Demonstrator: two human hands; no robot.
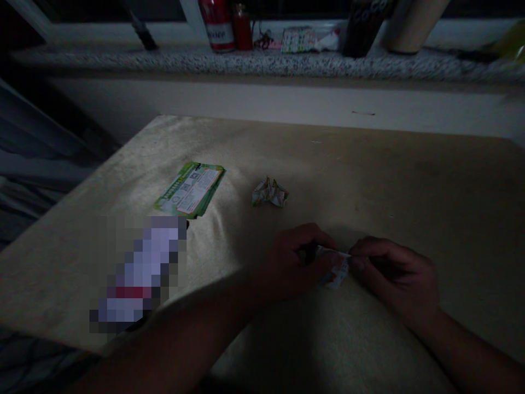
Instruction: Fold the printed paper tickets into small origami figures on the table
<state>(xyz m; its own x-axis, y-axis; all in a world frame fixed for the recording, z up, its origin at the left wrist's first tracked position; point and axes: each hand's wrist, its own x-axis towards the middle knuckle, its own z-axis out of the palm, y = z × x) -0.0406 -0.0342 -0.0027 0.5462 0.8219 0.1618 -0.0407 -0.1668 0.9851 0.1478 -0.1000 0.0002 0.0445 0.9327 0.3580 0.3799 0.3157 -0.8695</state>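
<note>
A small folded piece of printed paper (335,269) lies low over the table, pinched from both sides. My left hand (293,264) grips its left edge and my right hand (391,273) grips its right edge with the fingertips. A finished folded paper shape (269,193) sits on the table (410,191) a short way beyond my hands. The scene is dim, so the paper's folds are hard to make out.
A green and white printed leaflet (191,189) lies to the left. A blurred-out flat object (141,271) lies nearer the table's left edge. On the stone sill (164,60) behind stand a red can (218,24), a bottle (243,26) and packets (299,39).
</note>
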